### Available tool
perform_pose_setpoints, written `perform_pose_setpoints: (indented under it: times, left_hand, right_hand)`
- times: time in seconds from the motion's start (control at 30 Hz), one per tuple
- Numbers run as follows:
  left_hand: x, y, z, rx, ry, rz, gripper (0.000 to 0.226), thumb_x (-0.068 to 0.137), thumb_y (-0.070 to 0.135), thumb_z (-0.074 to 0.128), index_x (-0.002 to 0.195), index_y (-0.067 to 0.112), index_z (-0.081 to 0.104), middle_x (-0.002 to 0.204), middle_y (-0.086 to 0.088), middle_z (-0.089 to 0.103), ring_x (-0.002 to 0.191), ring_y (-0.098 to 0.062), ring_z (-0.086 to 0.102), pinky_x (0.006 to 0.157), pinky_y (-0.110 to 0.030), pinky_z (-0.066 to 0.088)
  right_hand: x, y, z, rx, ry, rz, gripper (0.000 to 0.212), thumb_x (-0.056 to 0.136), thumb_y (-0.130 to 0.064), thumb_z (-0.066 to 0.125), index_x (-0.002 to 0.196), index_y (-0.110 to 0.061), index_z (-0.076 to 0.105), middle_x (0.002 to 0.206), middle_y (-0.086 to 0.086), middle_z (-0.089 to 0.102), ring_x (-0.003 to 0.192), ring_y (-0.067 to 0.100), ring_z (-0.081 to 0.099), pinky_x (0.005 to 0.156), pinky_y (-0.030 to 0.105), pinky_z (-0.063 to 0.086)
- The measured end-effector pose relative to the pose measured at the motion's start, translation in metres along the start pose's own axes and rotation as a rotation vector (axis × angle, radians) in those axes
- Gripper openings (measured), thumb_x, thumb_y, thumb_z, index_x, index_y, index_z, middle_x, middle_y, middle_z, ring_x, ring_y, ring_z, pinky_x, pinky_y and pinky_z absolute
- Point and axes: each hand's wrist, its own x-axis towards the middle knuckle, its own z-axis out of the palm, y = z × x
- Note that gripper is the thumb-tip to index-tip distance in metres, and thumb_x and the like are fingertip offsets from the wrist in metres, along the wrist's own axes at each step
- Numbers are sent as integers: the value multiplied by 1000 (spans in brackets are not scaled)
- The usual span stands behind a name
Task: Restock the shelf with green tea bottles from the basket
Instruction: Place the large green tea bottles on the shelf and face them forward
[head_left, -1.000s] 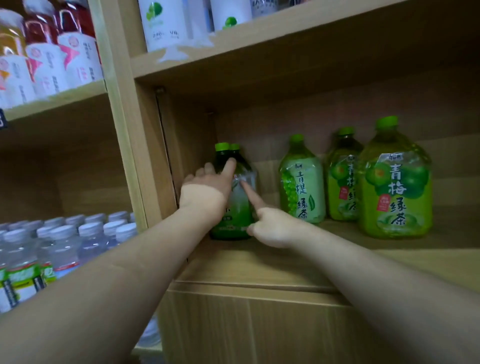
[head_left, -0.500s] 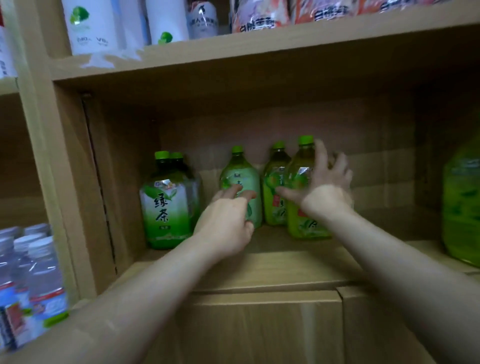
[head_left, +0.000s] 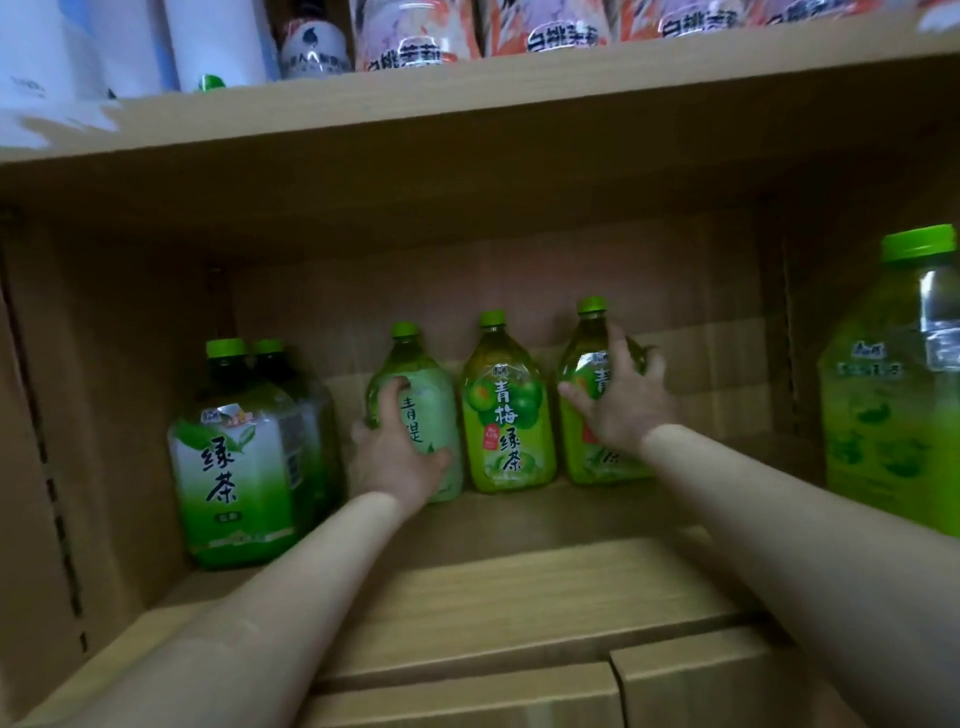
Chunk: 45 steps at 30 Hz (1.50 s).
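Note:
Several green tea bottles stand on a wooden shelf (head_left: 519, 587). A dark green tea bottle (head_left: 239, 462) stands at the left, with another right behind it. My left hand (head_left: 395, 452) grips a pale green bottle (head_left: 431, 410) beside it. A bright green plum tea bottle (head_left: 506, 415) stands untouched in the middle. My right hand (head_left: 618, 400) wraps around a second plum tea bottle (head_left: 587, 358) to its right. A large green bottle (head_left: 893, 395) stands close at the far right. No basket is in view.
An upper shelf board (head_left: 467, 98) holds white bottles (head_left: 208, 41) and pink-labelled bottles (head_left: 415, 31). A side panel (head_left: 31, 467) with peg holes bounds the compartment on the left. The shelf floor between the right-hand plum bottle and the large bottle is bare wood.
The view moved closer and to the right. My left hand went from the dark bottle to the pale green bottle and closed on it. My right hand closed around the rightmost plum bottle.

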Motion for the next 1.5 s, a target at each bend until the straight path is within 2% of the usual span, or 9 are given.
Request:
perform_pose_setpoints:
  times: [0.17,0.43,0.53,0.67,0.87,1.0,1.1,1.33,1.5]
  left_hand:
    - [6,-3,-2,-29,39,24,76,75,36,74,134,44,26,125,-17,42,96,-38,58,90,-36,46]
    - [-3,2,-7,171,-111,50,96,80,28,71,144,40,1,135,-23,32,103,-44,59,92,-40,46]
    - [-4,14,-13,250,-176,-31,95,80,25,66,145,38,-2,141,-24,31,118,-43,49,100,-44,44]
    - [-34,55,-13,171,-88,178,69,79,15,63,140,29,33,148,-11,31,134,-33,35,108,-39,35]
    - [-108,140,26,-187,-256,670,40,81,19,63,121,25,59,125,2,59,118,-14,52,97,-17,33]
    - [-134,180,58,-337,-499,581,87,76,41,73,147,23,25,147,3,41,135,-14,39,110,-29,33]
    - [-149,202,75,-426,-624,491,109,66,56,76,148,33,7,145,4,44,132,-17,44,107,-37,39]
    - [-139,193,66,-530,-433,329,102,47,53,85,131,27,33,120,7,61,110,-14,59,95,-37,50]
    - [-101,124,28,-561,-444,217,74,52,27,90,114,30,49,105,5,71,99,-13,68,87,-34,56]
  right_hand:
    - [11,10,6,60,-105,-124,78,93,-45,51,147,-48,-5,159,17,-2,139,41,32,111,42,30]
    - [-9,3,3,125,-234,-22,102,89,-13,62,145,-49,-15,159,18,-15,143,39,23,108,39,34]
    - [-26,-14,-14,5,-145,-38,92,85,-17,60,149,-41,0,160,17,1,140,42,28,109,44,35]
    - [-59,-29,-81,-122,175,-302,72,83,-24,59,145,-32,23,140,14,41,118,35,50,91,41,47]
    - [-71,4,-156,-502,539,-304,63,83,-32,55,141,-29,31,148,14,30,141,31,18,105,57,25]
    - [-70,37,-172,-396,362,-96,77,84,-49,54,146,-38,8,151,16,23,134,40,31,100,60,34]
    - [-66,44,-187,-323,308,-87,78,81,-52,54,145,-36,13,125,15,54,106,40,56,91,53,47]
    - [-68,45,-190,180,184,-185,57,79,-50,67,128,-25,56,124,-1,61,117,21,56,99,40,46]
    - [-81,27,-129,254,-238,-266,85,75,-62,63,147,-42,22,131,-10,54,122,14,52,99,29,40]
